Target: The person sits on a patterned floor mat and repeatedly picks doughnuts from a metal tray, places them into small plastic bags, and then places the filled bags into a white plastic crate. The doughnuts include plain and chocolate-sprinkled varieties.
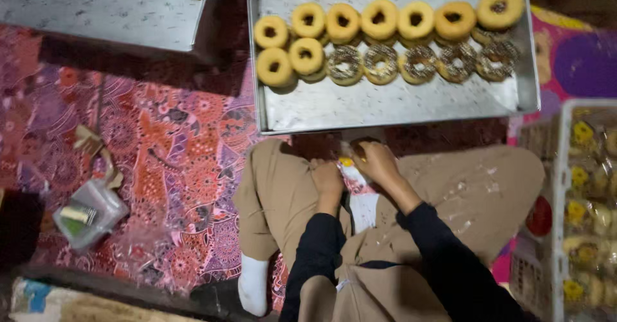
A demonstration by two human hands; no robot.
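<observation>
Nearest the camera, dark sleeves reach over tan trousers to the lap, where both hands meet on a small clear plastic bag with a yellow patch. The left hand has its grip closed on the bag's near side, and the right hand has its fingers curled over the bag's top edge, pinching it. Left of the knee, a clear plastic tub lies on the patterned red floor cloth. Just beyond the hands, a metal tray carries two rows of ring doughnuts, some plain, some sprinkled. At right stands a white crate of bagged doughnuts.
</observation>
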